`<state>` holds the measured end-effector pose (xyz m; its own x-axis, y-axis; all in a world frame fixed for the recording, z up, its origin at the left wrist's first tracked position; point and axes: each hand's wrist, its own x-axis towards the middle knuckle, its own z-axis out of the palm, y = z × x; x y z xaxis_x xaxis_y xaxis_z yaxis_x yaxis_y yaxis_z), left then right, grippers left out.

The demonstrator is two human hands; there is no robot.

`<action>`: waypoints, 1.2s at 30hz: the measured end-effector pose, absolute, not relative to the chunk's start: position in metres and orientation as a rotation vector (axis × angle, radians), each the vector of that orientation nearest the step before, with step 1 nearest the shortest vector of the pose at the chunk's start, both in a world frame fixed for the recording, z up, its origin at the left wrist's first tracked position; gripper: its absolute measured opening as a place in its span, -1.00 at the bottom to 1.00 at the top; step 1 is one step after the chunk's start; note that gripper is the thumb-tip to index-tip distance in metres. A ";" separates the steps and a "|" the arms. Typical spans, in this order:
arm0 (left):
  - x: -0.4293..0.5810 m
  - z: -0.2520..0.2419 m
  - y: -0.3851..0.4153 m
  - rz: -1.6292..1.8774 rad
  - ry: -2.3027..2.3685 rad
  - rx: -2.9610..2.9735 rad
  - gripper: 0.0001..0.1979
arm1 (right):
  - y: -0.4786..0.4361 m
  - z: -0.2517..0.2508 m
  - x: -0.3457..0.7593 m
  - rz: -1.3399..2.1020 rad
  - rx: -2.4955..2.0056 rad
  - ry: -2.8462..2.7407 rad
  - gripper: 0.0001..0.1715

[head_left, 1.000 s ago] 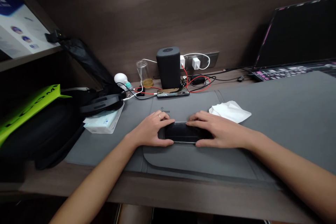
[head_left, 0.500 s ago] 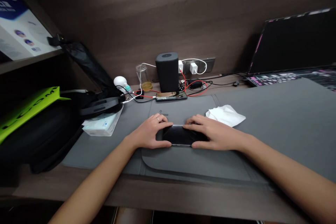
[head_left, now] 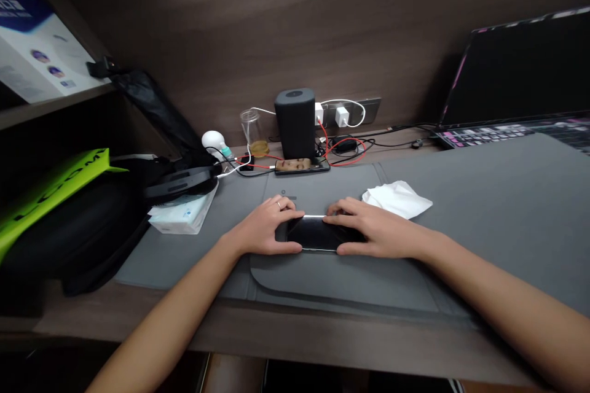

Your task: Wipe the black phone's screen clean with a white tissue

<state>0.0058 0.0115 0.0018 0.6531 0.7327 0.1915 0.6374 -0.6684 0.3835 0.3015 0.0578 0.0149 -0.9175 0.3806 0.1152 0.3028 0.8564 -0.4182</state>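
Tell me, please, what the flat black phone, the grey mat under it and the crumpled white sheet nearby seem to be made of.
The flat black phone: probably glass, glossy; a bright glint runs along its far edge. The grey desk mat: matte, perhaps faux leather or felt; no glare. The crumpled white sheet: likely tissue paper; soft, irregular folds.

Glossy phone [head_left: 318, 234]; matt mat [head_left: 483, 209]
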 end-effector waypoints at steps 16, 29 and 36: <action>0.006 0.001 0.011 0.434 1.116 2.572 -0.35 | 0.069 0.022 0.322 0.573 -0.704 -2.892 -0.27; 0.007 0.001 0.011 0.435 1.126 2.566 -0.34 | 0.067 0.025 0.319 0.622 -0.720 -2.880 -0.19; 0.003 0.009 0.009 0.431 1.107 2.522 -0.35 | 0.067 0.027 0.319 0.623 -0.751 -2.892 -0.21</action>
<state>0.0034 0.0093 0.0088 0.6479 0.7499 0.1336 0.6428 -0.6324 0.4322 0.3185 0.0673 0.0269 -0.8752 0.4835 -0.0160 0.4471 0.7959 -0.4082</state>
